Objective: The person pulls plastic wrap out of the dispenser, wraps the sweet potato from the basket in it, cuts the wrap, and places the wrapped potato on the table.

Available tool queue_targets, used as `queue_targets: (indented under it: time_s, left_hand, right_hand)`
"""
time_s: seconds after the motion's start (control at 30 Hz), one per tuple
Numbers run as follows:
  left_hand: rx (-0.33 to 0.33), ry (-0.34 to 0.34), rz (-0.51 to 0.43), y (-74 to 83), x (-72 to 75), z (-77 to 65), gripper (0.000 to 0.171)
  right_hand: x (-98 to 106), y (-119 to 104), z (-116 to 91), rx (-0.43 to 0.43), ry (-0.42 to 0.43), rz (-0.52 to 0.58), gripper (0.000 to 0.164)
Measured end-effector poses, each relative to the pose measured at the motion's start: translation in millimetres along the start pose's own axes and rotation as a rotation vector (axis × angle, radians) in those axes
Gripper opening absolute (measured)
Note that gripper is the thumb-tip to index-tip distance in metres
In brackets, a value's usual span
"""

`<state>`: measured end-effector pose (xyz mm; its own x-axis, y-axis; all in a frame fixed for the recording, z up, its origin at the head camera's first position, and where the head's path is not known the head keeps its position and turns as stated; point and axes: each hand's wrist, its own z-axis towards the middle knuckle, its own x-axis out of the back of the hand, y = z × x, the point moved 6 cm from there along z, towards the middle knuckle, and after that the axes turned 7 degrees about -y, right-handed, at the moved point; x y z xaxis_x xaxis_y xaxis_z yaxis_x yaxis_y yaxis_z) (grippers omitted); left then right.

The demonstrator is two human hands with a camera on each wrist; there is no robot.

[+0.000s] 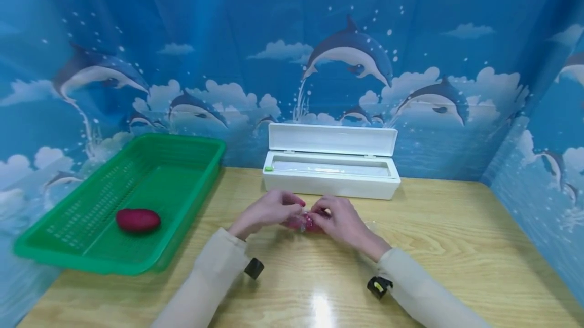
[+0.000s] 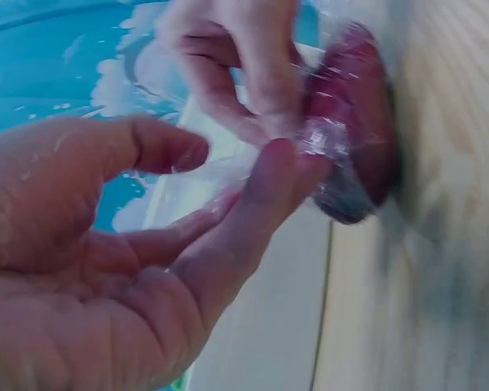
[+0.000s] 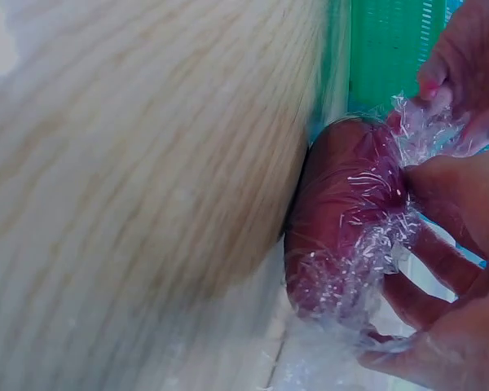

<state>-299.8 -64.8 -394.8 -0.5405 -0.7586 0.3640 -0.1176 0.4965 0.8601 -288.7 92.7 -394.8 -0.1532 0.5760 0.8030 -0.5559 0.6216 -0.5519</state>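
Observation:
A red-skinned sweet potato (image 3: 334,204) in crinkled plastic wrap (image 3: 383,236) lies on the table, between both hands. My right hand (image 1: 336,219) pinches the wrap against its upper side, with thumb and fingers bent at the film. From the other end, my left hand (image 1: 272,211) reaches in. In the left wrist view, its thumb and index finger stand apart, and fingertips (image 2: 277,159) touch the gathered film by the sweet potato (image 2: 363,122). In the head view, the hands cover much of the sweet potato.
Behind the hands stands a white plastic-wrap dispenser box (image 1: 330,186), its lid (image 1: 333,139) raised and a roll inside. To the left is a green basket (image 1: 182,191) holding another red sweet potato (image 1: 138,220). A dolphin-printed backdrop (image 1: 255,24) borders the wooden table (image 1: 456,247).

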Motion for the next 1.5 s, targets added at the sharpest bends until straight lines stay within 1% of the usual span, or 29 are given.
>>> queue_targets:
  time_s: [0.07,0.1,0.17,0.23,0.33,0.4,0.43,0.5,0.57,0.63,0.7,0.73,0.77,0.8,0.83,0.9,0.93,0.97,1.03,1.07,1.1,1.2,1.27,1.33,1.4,1.47,1.5]
  left_hand:
    - [-0.016,-0.042,0.023,3.9,-0.8,-1.7,0.041]
    - [-0.023,-0.050,0.045,4.8,-1.1,-2.0,0.044]
    - [-0.040,-0.051,0.085,5.0,-2.1,-0.2,0.045]
    - [-0.069,-0.030,0.142,5.4,-3.6,3.1,0.041]
    - [-0.116,0.021,0.252,6.4,-5.3,10.0,0.027]
    - [-0.138,0.060,0.323,7.7,-5.9,13.5,0.019]
    - [-0.142,0.074,0.349,8.1,-6.1,15.1,0.015]
    - [-0.132,0.092,0.387,8.1,-6.7,17.6,0.011]
    - [-0.126,0.095,0.399,7.7,-8.1,19.3,0.009]
    - [-0.127,0.096,0.417,8.6,-9.9,20.2,0.010]
    - [-0.139,0.105,0.427,10.3,-11.5,20.1,0.014]
    - [-0.144,0.116,0.436,11.2,-12.1,19.8,0.017]
    - [-0.152,0.132,0.456,12.8,-12.5,19.2,0.019]
    - [-0.166,0.144,0.481,14.6,-13.3,18.4,0.019]
    - [-0.180,0.155,0.510,16.3,-14.3,17.7,0.018]
    - [-0.214,0.172,0.581,20.1,-16.6,15.6,0.016]
    - [-0.234,0.177,0.624,21.5,-18.0,14.7,0.014]
    - [-0.257,0.176,0.661,23.0,-19.1,13.6,0.013]
    - [-0.282,0.158,0.692,23.8,-20.0,11.9,0.015]
    - [-0.291,0.141,0.692,23.4,-19.8,11.3,0.017]
    - [-0.292,0.121,0.685,22.6,-19.3,11.1,0.020]
    - [-0.289,0.061,0.641,19.7,-16.5,11.5,0.024]
    - [-0.312,0.034,0.615,18.5,-15.7,13.3,0.022]
    - [-0.329,0.028,0.582,17.2,-14.9,15.7,0.019]
    - [-0.341,0.030,0.546,15.5,-14.2,18.1,0.019]
    - [-0.337,0.025,0.516,13.3,-13.8,20.1,0.027]
    - [-0.332,0.020,0.515,12.5,-13.8,21.3,0.031]
  right_hand:
    - [0,3,1,-0.010,-0.010,0.024,0.004]
    - [0,4,1,-0.011,-0.020,0.040,0.004]
    - [0,8,1,-0.025,-0.053,0.072,0.005]
    - [1,13,1,-0.063,-0.110,0.119,0.010]
    - [4,20,-3,-0.135,-0.186,0.198,0.021]
    - [10,25,-7,-0.171,-0.207,0.242,0.028]
    - [15,27,-10,-0.181,-0.205,0.246,0.031]
    - [29,31,-17,-0.190,-0.192,0.203,0.036]
    - [42,37,-28,-0.225,-0.210,0.123,0.040]
    - [52,44,-42,-0.291,-0.282,0.032,0.048]
    - [56,51,-55,-0.341,-0.383,-0.023,0.055]
    - [55,54,-60,-0.371,-0.423,-0.021,0.055]
    - [55,57,-64,-0.400,-0.445,-0.007,0.051]
    - [54,60,-66,-0.415,-0.443,0.017,0.045]
    - [54,62,-67,-0.432,-0.416,0.050,0.038]
    - [56,64,-66,-0.462,-0.303,0.123,0.025]
    - [58,64,-65,-0.486,-0.234,0.171,0.021]
    - [59,63,-62,-0.489,-0.162,0.218,0.020]
    - [60,58,-56,-0.470,-0.054,0.292,0.025]
    - [59,54,-52,-0.443,-0.024,0.308,0.028]
    - [56,51,-49,-0.418,-0.011,0.320,0.031]
    - [44,40,-39,-0.312,-0.037,0.251,0.035]
    - [35,34,-36,-0.247,-0.058,0.163,0.034]
    - [28,30,-35,-0.179,-0.066,0.066,0.036]
    - [24,27,-34,-0.125,-0.078,0.002,0.039]
    - [21,26,-34,-0.076,-0.098,-0.053,0.042]
    - [21,25,-34,-0.059,-0.114,-0.072,0.044]
